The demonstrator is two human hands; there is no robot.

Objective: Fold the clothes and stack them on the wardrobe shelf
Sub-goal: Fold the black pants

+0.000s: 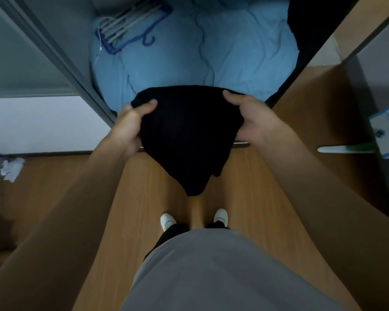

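One black garment (184, 135), held up near the open wardrobe (61, 52). Left hand (130, 125) grips its left edge, right hand (253, 121) its right edge; cloth hangs between. Far inside: one light-blue bedding heap (234, 52), one bundle of hangers (126, 25). Two white shoes (167, 221) on the wooden floor (267, 209). No legible writing.

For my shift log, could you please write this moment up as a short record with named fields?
garment: black knit garment, held up, lower part hanging free above the floor
left hand: left hand grips its left edge
right hand: right hand grips its right edge
behind it: light blue bedding inside the open wardrobe
on the bedding: blue hanger bundle
fold state: cannot tell
floor: wooden floor
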